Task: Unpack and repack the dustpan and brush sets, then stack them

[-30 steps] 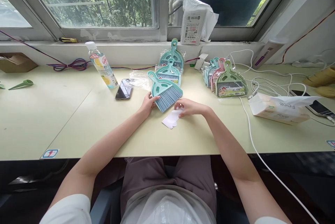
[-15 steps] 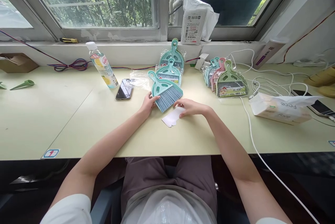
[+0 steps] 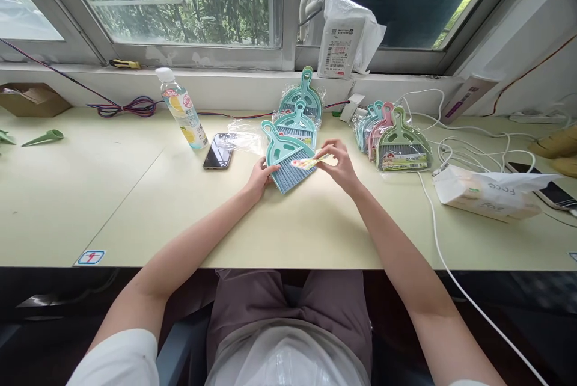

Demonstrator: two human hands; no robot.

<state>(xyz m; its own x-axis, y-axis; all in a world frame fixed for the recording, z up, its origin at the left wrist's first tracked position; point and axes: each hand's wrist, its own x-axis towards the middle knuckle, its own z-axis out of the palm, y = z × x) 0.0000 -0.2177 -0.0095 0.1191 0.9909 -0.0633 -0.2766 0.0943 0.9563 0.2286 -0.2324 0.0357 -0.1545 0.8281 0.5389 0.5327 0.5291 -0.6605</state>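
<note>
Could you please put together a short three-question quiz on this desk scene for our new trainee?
1. True or false: the left hand rests against the teal brush.
2. What does the right hand hold over the brush's bristles? A) a printed card B) a phone C) a bottle
3. Fill in: the phone lies on the desk just in front of the ____.

Key
1. True.
2. A: the printed card is pinched in the fingers.
3. Bottle, which stands upright behind the phone.
</note>
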